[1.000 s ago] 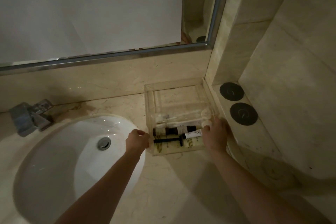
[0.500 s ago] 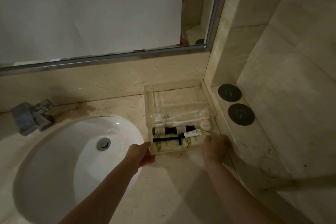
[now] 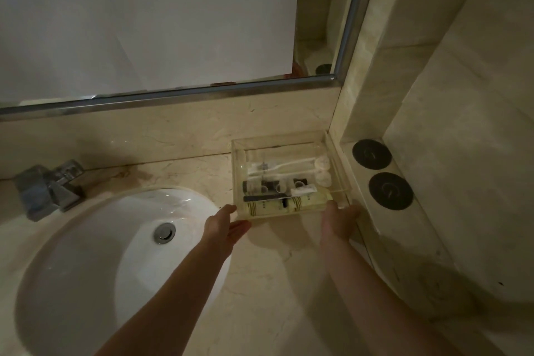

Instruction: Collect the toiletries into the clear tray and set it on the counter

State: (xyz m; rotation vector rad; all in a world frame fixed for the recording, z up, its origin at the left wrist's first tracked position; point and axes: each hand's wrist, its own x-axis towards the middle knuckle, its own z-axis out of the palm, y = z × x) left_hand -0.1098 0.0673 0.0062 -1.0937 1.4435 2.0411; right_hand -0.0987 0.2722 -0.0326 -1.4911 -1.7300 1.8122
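The clear tray sits in the counter's back right corner against the wall, and its near edge looks raised. Inside lie pale yellow tubes, a black comb-like piece, a dark bottle, a white toothbrush and round white caps. My left hand holds the near left corner, thumb at the side wall and fingers underneath. At the near right corner my right hand has its thumb on the front rim and its fingers round the corner.
A white sink basin with a metal drain lies left of the tray, with a chrome faucet at its back left. Two black round discs sit on the raised ledge to the right. A framed mirror hangs above.
My hands slid from the tray's sides back to its near corners. The tray's near edge now looks higher and the toiletries lie further toward the wall.
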